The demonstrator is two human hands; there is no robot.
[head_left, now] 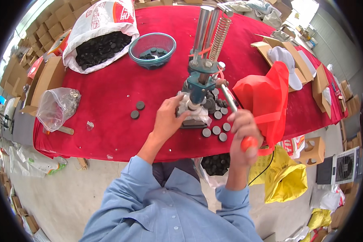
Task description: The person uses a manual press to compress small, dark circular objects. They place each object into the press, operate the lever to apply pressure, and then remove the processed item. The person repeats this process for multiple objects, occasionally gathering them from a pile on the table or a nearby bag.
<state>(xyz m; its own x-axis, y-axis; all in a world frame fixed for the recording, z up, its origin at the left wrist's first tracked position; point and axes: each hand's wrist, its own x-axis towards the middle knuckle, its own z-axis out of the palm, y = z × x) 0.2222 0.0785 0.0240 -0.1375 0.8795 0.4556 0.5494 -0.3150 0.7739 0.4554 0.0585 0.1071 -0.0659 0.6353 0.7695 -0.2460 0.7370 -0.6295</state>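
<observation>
A green hand press point(199, 82) with chrome posts and a coil spring point(220, 38) stands on the table in front of me. My left hand point(168, 118) is at its white-wrapped base point(197, 115), thumb and fingers apart beside the pressing head; no piece shows between them. My right hand point(246, 133), slightly blurred, is wrapped round the press's metal lever point(230, 99), near its red knob point(249, 143). Round black caps point(209, 104) lie heaped just right of the base, with several grey-faced discs point(216, 130) in front of them. Two black caps point(140, 105) lie left of my left hand.
On the red-covered table point(105, 121) are a white sack of black caps point(103, 48), a teal basket point(152, 50) with pieces inside and a clear bag of small parts point(58, 107). Right of the press stand a red bag point(262, 101) and a cardboard box holding a white cap point(286, 64).
</observation>
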